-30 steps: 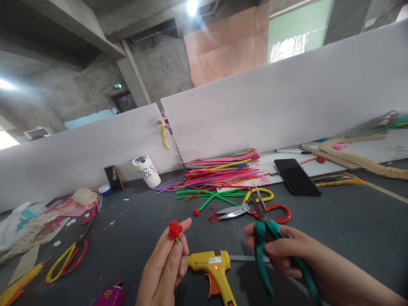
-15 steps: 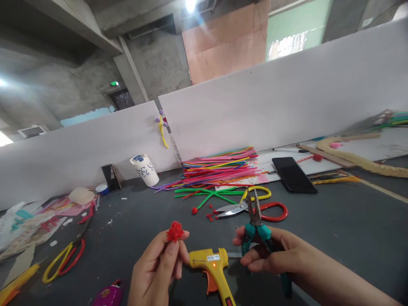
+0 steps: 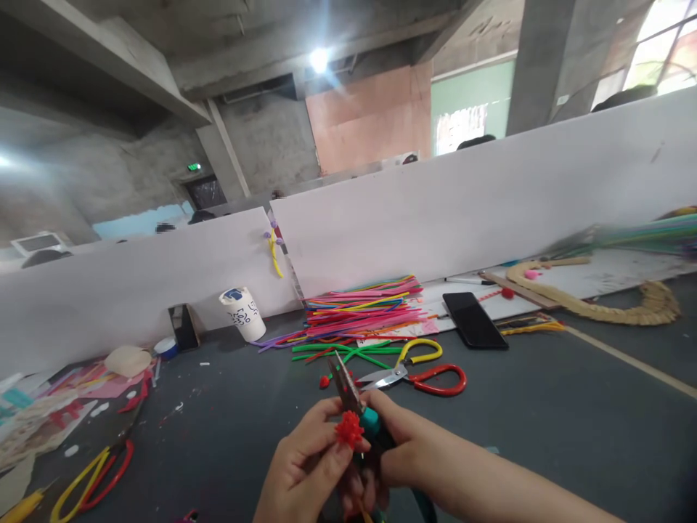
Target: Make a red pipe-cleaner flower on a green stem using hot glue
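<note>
My left hand (image 3: 311,459) pinches a small red spiky flower head (image 3: 349,428) between thumb and fingers. My right hand (image 3: 400,443) is wrapped round teal-handled pliers (image 3: 348,388), whose metal jaws point up and away, just behind the red piece. Both hands are close together, and I cannot tell whether the jaws touch the flower head. Below them, a bit of yellow and orange shows, mostly covered by my fingers. Past the pliers lie scissors (image 3: 400,372) with one yellow and one red handle, and green pipe cleaners (image 3: 375,350).
A bundle of coloured pipe cleaners (image 3: 362,309) lies by the white partition (image 3: 462,211). Near it are a paper cup (image 3: 243,316), a black phone (image 3: 475,320) and a braided tan strip (image 3: 615,314). At left are more scissors (image 3: 103,472) and paper scraps (image 3: 123,363).
My hands have come together: the left moved right with the red flower head, the right moved left with the pliers. The yellow glue gun between them is now almost wholly hidden.
</note>
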The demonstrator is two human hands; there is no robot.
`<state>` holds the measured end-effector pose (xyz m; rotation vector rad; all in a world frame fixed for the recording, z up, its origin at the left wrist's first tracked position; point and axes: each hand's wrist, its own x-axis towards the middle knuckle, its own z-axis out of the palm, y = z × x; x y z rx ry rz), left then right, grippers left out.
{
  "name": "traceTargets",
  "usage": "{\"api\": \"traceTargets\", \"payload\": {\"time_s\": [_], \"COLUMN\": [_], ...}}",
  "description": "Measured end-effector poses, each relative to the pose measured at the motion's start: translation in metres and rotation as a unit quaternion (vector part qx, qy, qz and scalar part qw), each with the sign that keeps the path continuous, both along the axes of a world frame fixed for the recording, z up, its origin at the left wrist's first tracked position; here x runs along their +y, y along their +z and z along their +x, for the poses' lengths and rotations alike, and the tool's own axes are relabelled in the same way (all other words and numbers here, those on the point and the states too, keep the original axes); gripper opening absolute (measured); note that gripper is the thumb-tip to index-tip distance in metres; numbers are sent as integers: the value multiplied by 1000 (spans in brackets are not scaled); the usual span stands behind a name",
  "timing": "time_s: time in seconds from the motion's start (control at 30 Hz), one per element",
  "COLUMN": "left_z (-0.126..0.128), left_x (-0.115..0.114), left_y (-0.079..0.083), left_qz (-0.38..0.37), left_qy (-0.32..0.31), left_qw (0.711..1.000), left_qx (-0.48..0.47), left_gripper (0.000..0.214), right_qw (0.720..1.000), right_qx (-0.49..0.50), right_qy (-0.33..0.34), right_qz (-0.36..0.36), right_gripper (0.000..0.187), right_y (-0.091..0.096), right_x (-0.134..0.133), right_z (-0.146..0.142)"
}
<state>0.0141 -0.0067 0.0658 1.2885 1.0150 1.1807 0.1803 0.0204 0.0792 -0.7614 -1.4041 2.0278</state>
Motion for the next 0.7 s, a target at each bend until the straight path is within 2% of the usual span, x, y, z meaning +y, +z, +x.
{"api": "traceTargets", "payload": {"time_s": [0.13,0.2,0.37,0.5,0.6,0.7], "left_z": [-2,-2,2,6,2,-8], "left_x": [-1,-4,-10,-13,-14,-13], "left_y": [12,15,16,19,20,10], "left_qz": [39,50,16,3,105,283], "left_qy": [61,87,100,95,160,216], "left_qw": [997,995,993,992,981,930], "left_qx": [-11,-19,-63,-83,-34,95], "left_gripper": [23,22,28,30,24,14], "right_qw": [995,992,991,989,985,988], "right_qx": [83,91,77,120,171,143], "right_qy": [61,83,66,43,12,-39], "right_qz": [-5,8,86,74,31,39], "right_gripper": [30,21,15,14,15,18], "right_y": [4,1,-9,-14,-17,-17], "right_x": [11,14,8,-2,-5,-8], "right_z": [-3,0,6,6,13,26]}}
